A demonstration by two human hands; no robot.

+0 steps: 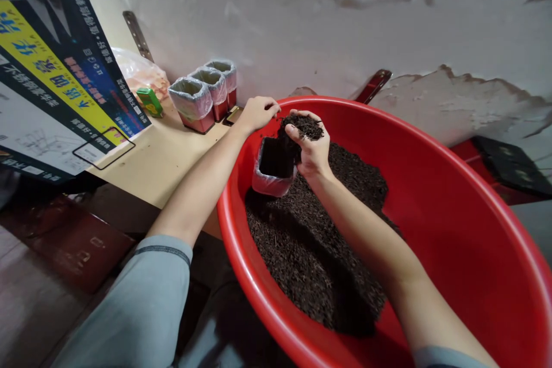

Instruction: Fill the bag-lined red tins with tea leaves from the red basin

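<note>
A large red tub (435, 190) holds a heap of dark, dry, shredded leaves (297, 259). Inside it, near the left wall, a small container lined with clear plastic (272, 184) stands upright on the heap, its inside dark. My right hand (314, 146) is cupped round a clump of the leaves (305, 126), just above the container's right edge, and some of the clump hangs over that edge. My left hand (260, 113) is at the tub's far left rim with its fingers curled; what they hold, if anything, is too small to tell.
On the wooden table left of the tub stand several red containers with plastic liners (200, 118), a small green box (149, 102) and a clear plastic bag (140, 72). A large printed carton (64, 69) leans at the left. Behind is a peeling wall (276, 23).
</note>
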